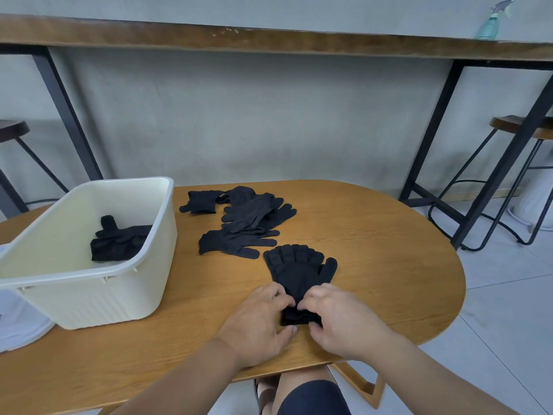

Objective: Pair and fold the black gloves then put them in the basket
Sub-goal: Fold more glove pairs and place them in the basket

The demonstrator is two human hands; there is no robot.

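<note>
A stacked pair of black gloves (299, 269) lies flat on the wooden table (374, 250), fingers pointing away from me. My left hand (260, 322) and my right hand (344, 319) both pinch its cuff end, which is bunched up between my fingertips. Behind it a loose pile of black gloves (251, 223) lies spread out, with one folded pair (199, 202) at the far left of the pile. The cream plastic basket (89, 283) stands at the table's left and holds a folded black pair (119, 239).
A high wooden counter (269, 40) on black legs runs along the wall behind the table. Stools stand at the far left (12, 130) and far right (523, 127). A white object (18, 322) sits beside the basket at the left edge. My knee shows below the table.
</note>
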